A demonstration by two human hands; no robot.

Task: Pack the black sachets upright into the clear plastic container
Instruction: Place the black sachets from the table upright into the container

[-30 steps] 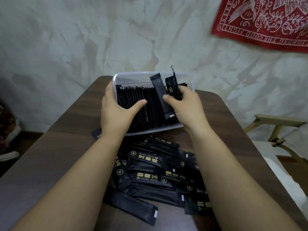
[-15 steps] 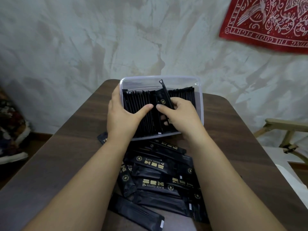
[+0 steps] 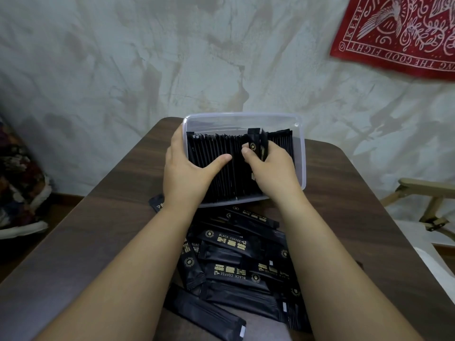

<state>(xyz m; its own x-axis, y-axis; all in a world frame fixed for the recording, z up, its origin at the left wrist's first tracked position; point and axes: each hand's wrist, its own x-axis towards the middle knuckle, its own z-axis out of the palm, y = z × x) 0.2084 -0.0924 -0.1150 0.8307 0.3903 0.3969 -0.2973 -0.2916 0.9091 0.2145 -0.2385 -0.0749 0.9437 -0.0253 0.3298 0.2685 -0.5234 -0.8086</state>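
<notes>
Clear rectangular plastic container (image 3: 299,153) is sitting at 12 o'clock on the dark brown wooden table (image 3: 369,217). Row of upright black sachets (image 3: 216,156) is filling it from its 9 o'clock wall toward 3 o'clock. Left hand (image 3: 187,173) is gripping that 9 o'clock wall, fingers outside, thumb lying inside across the row. Right hand (image 3: 270,168) is pinching one black gold-printed sachet (image 3: 253,139) in the row's 3 o'clock half; it is standing upright, top poking just above its neighbours (lower end hidden by the hand). Loose heap of black sachets (image 3: 236,257) is lying flat at the container's 6 o'clock, between the forearms. Red patterned cloth (image 3: 398,33) is hanging at 1 o'clock, wooden chair frame (image 3: 430,193) showing at 3 o'clock.
</notes>
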